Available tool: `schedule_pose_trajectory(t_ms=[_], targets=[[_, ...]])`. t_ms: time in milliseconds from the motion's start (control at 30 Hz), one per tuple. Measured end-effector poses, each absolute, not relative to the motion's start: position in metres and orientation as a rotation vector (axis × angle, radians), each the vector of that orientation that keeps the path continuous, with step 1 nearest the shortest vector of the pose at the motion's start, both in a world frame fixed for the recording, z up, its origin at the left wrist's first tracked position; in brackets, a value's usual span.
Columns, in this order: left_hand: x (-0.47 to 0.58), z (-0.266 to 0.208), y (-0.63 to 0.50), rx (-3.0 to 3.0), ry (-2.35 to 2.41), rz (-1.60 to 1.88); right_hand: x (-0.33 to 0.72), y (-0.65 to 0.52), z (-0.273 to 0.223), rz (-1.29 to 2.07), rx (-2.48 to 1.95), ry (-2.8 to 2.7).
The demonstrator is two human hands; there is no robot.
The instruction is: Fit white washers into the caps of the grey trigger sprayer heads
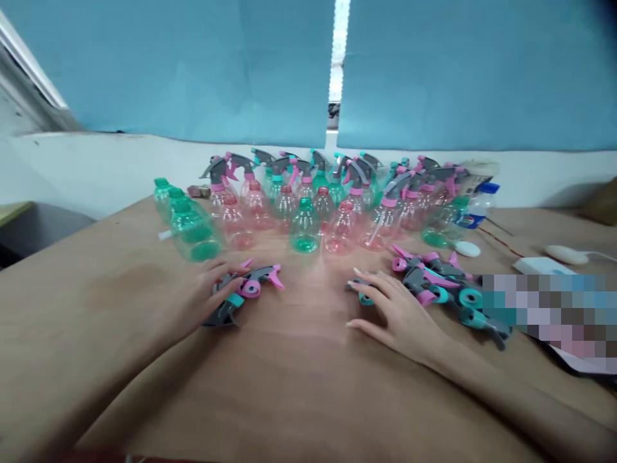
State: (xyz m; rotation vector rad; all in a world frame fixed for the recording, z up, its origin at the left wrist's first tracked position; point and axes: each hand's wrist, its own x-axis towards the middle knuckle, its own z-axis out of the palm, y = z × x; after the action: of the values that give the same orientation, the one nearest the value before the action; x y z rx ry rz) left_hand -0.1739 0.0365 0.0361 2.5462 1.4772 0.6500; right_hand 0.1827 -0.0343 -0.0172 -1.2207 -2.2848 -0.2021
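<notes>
My left hand (205, 292) rests at a small cluster of grey, pink and turquoise trigger spray heads (251, 287), its fingers stretched over them and apart. Part of that cluster is hidden under the fingers. On the other side, my right hand (393, 315) is open, thumb and fingers spread, its fingertips by a grey and turquoise spray head (365, 299). A larger heap of trigger spray heads (427, 283) lies just beyond and to the right of it. Behind both hands stand clear green bottles (305, 225) and pink bottles (343, 228) without heads.
Several bottles with spray heads fitted (355, 186) stand in rows at the back. Green bottles (193, 225) stand at the left. At the right are a labelled bottle with a blue cap (477, 206), a round white disc (467, 249), a white mouse (566, 254) and a blurred-out patch.
</notes>
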Motion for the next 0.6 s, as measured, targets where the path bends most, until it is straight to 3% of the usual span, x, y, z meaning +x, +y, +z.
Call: schedule_pose_trajectory(t_ms=[233, 600], targets=[[-0.183, 0.019, 0.020, 2.665, 1.308, 0.779, 0.185, -0.023, -0.029, -0.381, -1.295, -2.408], [-0.140, 0.019, 0.020, 2.997, 1.328, 0.417, 0.221, -0.029, -0.022, -0.789, -1.569, -2.345]])
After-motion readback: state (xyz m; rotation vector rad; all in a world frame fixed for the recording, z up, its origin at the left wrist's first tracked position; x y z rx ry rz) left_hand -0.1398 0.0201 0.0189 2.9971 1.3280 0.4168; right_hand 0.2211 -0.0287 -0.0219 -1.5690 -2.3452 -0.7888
